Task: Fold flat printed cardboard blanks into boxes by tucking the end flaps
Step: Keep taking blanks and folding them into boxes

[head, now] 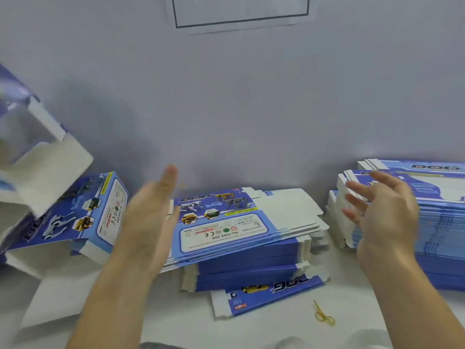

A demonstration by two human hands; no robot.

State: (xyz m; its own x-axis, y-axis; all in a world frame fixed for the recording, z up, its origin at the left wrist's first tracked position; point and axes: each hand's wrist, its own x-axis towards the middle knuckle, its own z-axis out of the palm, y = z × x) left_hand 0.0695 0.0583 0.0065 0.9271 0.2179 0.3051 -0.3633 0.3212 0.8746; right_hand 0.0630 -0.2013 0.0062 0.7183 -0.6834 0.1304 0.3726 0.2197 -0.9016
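Note:
A stack of flat blue printed cardboard blanks (234, 230) lies in the middle of the table, its top blank showing robot dogs and a white warning label. My left hand (148, 217) hovers at the stack's left end, fingers straight, holding nothing. My right hand (382, 212) is raised with fingers spread between the middle stack and a taller stack of blanks (440, 222) on the right, empty too. A folded-up blue box (85, 212) lies tilted at the left, its white end flaps open.
Another opened box (30, 137) is blurred at the far left edge. A yellow rubber band (324, 317) lies on the white table (276, 328) in front of the middle stack. A grey wall with a taped paper sheet (241, 11) stands close behind.

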